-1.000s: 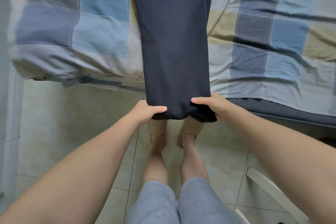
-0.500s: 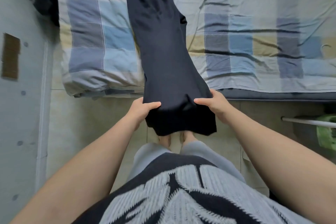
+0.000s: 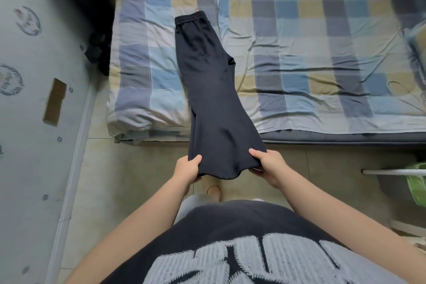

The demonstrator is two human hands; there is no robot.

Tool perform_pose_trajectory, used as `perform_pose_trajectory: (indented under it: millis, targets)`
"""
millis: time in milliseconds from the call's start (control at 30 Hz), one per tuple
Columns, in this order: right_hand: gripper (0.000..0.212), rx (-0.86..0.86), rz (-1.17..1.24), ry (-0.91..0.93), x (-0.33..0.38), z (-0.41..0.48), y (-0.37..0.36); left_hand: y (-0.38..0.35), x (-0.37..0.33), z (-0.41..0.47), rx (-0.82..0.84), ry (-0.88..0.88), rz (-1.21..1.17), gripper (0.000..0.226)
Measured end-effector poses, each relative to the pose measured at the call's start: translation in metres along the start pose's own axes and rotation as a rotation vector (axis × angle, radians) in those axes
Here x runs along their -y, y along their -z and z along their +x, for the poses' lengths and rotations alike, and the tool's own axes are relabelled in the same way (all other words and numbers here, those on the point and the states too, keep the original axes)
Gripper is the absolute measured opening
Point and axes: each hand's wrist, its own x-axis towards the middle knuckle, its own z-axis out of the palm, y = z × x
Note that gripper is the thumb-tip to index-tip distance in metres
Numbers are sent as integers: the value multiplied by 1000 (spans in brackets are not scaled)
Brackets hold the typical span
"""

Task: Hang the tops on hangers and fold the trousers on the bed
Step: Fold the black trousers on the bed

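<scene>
Trousers (image 3: 212, 90) of dark navy cloth, folded lengthwise leg on leg, are held at the hem end by both hands. The left hand (image 3: 187, 168) pinches the left corner with its thumb on top and its fingers curled under the cloth. The right hand (image 3: 268, 165) grips the right corner the same way, and the hem sags in a shallow curve between the two grips. Beyond the hands the cloth rises over the edge of the bed (image 3: 311, 53) and lies across its checked blue, grey and yellow sheet. The elastic waistband (image 3: 190, 17) is the part farthest from the grip and sits slightly to its left. The hem end is lifted clear of the tiled floor (image 3: 129, 168), and one slippered foot (image 3: 213, 189) shows directly beneath it. Well to the right of the right hand, at floor level, a grey tub-like container (image 3: 391, 184) sits under a white bar (image 3: 391, 172). A green item (image 3: 417, 182) lies at the container's far side, though I cannot tell whether it is inside or beside it. Far to the upper left of the grip, a dark bundle (image 3: 99, 53) sits between the bed and the pale wall (image 3: 30, 122).
</scene>
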Motion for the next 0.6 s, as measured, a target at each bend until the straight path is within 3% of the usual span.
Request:
perform_pose_trajectory:
  millis: [167,600]
  targets:
    - [17,53,3,29,-24,-24,24,13,35,-25,-85,23,-86,24]
    - [24,147,-117,-133,-184,-103,98,30,218,-114,-138,92,65,14]
